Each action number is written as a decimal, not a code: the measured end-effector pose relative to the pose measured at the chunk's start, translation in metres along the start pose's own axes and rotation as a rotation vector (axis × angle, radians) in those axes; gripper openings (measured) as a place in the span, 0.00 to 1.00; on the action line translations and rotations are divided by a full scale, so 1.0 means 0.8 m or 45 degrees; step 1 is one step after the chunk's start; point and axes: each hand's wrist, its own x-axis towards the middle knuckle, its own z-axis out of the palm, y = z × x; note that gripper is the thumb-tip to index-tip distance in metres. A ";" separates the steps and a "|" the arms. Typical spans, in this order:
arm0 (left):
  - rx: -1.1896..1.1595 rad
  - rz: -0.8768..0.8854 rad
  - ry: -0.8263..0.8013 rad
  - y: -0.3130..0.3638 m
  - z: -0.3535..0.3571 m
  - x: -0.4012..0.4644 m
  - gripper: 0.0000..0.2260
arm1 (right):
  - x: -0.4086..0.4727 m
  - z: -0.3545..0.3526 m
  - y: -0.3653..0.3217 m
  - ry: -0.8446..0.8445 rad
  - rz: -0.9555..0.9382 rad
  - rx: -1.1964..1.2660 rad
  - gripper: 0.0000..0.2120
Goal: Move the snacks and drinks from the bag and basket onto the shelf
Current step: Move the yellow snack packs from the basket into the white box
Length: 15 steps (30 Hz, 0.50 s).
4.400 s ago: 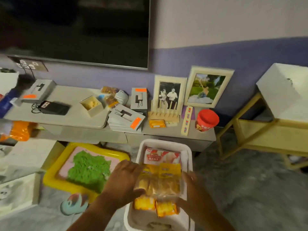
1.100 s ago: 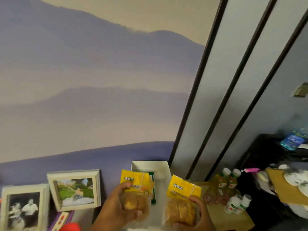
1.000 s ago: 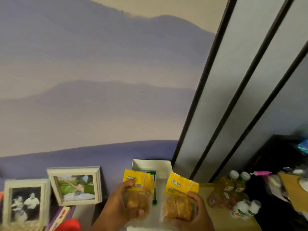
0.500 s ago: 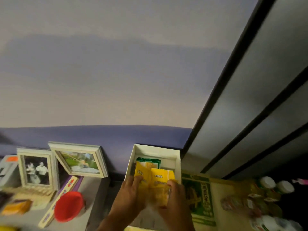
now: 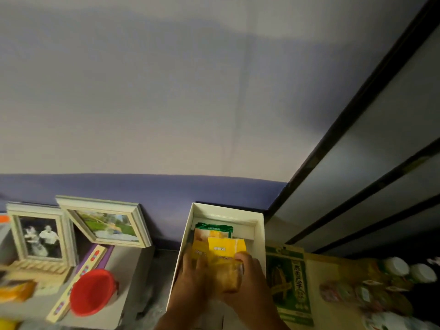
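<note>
1. Since 0.5 s ago, both yellow snack packs have been pushed lower into the white box (image 5: 259,234); view tipped down slightly.
2. Left hand (image 5: 190,279): fingers laid on the left pack (image 5: 198,251), pressing it flat; curl can't be told.
3. Right hand (image 5: 247,282): right pack (image 5: 226,253) is pinched, thumb on top.
4. Packs to be slid fwd vs. the green packet (image 5: 213,227), kept flat, w/o crushing the bread, then released.
</note>
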 end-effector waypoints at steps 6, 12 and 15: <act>0.399 0.145 -0.134 0.003 -0.027 0.006 0.59 | 0.003 0.014 -0.002 0.034 -0.015 -0.265 0.45; 0.253 0.249 0.107 0.003 -0.078 0.008 0.36 | 0.005 0.008 -0.012 0.178 -0.018 -0.754 0.31; 0.223 0.208 0.187 0.003 -0.112 -0.002 0.33 | -0.008 -0.004 -0.026 0.097 -0.018 -0.750 0.32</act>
